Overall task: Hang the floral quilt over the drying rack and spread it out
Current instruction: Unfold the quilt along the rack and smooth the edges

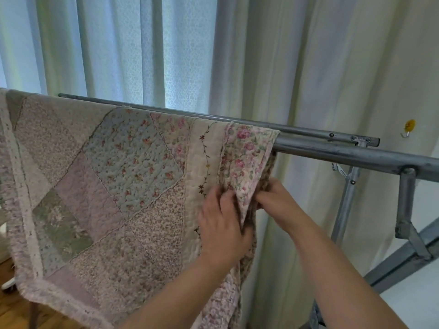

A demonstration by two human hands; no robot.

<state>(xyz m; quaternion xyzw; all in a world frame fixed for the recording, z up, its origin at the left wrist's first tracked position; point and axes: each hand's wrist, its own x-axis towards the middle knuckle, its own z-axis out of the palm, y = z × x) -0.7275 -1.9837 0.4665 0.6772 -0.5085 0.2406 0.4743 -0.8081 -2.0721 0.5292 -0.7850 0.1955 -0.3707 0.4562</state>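
The floral patchwork quilt (114, 176) hangs over the near metal bar of the drying rack (351, 153), covering the bar from the left edge of view to about the middle. Its front face falls toward me in pink, blue and green patches. My left hand (223, 224) lies on the quilt's right border, fingers curled over the folded rose-print edge. My right hand (275, 198) pinches that same edge from the right side, just below the bar. The quilt's far side is hidden behind the rack.
A second, thinner rack bar (166, 109) runs behind the first. Grey rack legs and braces (403, 210) stand at the right. Pale curtains (190, 55) hang close behind. A yellow wall hook (409, 128) is on the right wall. Wooden floor (14, 312) shows at lower left.
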